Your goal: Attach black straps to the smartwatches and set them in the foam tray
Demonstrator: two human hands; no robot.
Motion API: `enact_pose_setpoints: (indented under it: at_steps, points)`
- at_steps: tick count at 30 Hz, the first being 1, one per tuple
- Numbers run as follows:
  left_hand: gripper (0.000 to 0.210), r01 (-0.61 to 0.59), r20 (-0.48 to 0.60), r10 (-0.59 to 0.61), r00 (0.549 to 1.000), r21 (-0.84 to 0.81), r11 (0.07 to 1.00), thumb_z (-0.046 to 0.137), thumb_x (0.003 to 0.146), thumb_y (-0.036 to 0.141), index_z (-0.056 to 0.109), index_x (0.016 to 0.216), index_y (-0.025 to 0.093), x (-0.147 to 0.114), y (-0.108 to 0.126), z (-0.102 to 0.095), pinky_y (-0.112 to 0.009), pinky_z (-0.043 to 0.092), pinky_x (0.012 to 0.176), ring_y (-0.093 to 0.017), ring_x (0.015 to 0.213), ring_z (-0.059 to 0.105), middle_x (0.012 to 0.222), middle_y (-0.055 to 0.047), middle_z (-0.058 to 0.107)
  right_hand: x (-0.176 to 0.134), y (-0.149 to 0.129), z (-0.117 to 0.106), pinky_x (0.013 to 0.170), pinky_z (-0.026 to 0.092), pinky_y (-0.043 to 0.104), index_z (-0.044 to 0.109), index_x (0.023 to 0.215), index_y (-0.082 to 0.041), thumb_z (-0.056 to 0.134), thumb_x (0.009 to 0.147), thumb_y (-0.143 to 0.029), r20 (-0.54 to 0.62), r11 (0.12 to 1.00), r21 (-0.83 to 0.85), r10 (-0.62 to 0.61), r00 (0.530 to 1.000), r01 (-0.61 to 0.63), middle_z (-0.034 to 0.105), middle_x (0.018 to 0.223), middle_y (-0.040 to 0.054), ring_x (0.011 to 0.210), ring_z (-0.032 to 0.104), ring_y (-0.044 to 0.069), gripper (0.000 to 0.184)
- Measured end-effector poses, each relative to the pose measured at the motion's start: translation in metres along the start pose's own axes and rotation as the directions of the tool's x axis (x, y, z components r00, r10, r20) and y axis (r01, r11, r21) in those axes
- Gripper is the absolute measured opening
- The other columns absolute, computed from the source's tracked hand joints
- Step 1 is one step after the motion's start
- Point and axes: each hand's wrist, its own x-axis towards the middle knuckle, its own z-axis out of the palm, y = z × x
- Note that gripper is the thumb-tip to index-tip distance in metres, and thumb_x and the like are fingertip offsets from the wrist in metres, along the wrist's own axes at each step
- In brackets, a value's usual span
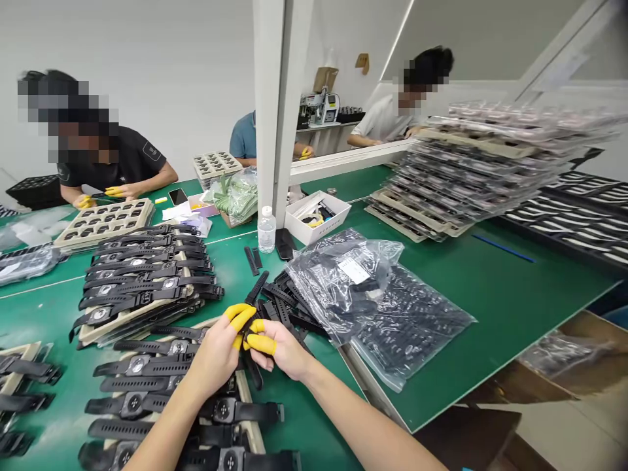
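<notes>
Yellow finger cots cover several fingertips on both hands. My left hand (222, 345) is closed, pinching a black watch strap (258, 288) from its left side. From the right, my right hand (279, 347) pinches the same piece, its fingertips close to the left ones. One strap end points up and away, and another black length hangs below the fingers. The part between the fingertips is hidden, so I cannot tell whether a watch case is there. Under my forearms lies a tray of black smartwatches (132, 403). A pile of loose black straps (280, 302) lies just beyond my hands.
Clear bags of black straps (417, 320) lie to the right, below a tall stack of trays (451, 176). A second watch tray (147, 281) stands at left. A water bottle (266, 230) and white box (318, 216) stand ahead. Co-workers (118, 157) sit across the green table.
</notes>
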Motion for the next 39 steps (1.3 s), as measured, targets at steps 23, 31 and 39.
enact_pose_setpoints:
  at_steps: [23,31,39]
  points:
    - [0.061,0.034,0.030,-0.034,0.999,0.011,0.999,0.041,0.089,0.002,0.055,0.146,0.019,-0.006,-0.003,0.004,-0.041,0.056,0.111,-0.024,0.130,0.063,0.135,-0.013,0.065,-0.002,0.002,0.006,0.040,0.026,0.021,0.054,0.087,-0.020,0.077,0.085,-0.052,-0.116,0.981,0.192,0.044,0.992,-0.021,0.050,0.050,-0.0093,0.040,0.031,0.006,0.039]
    - [0.064,0.048,0.108,-0.044,0.993,-0.037,0.998,0.041,0.090,0.001,0.053,0.149,0.021,-0.004,0.000,0.001,-0.042,0.055,0.112,-0.024,0.132,0.061,0.138,-0.013,0.063,-0.004,0.005,0.006,0.040,0.026,0.022,0.054,0.086,-0.020,0.074,0.089,-0.050,-0.077,0.984,0.176,0.052,0.996,-0.038,0.049,0.050,-0.0084,0.040,0.032,0.007,0.036]
    - [0.065,0.038,0.104,-0.035,0.994,-0.027,0.999,0.040,0.088,-0.001,0.053,0.148,0.020,-0.005,-0.001,0.002,-0.043,0.055,0.112,-0.025,0.133,0.060,0.139,-0.013,0.062,-0.003,0.008,0.008,0.039,0.025,0.021,0.055,0.086,-0.020,0.076,0.087,-0.052,-0.159,0.987,0.160,0.021,0.987,0.005,0.049,0.048,-0.0090,0.039,0.031,0.006,0.038]
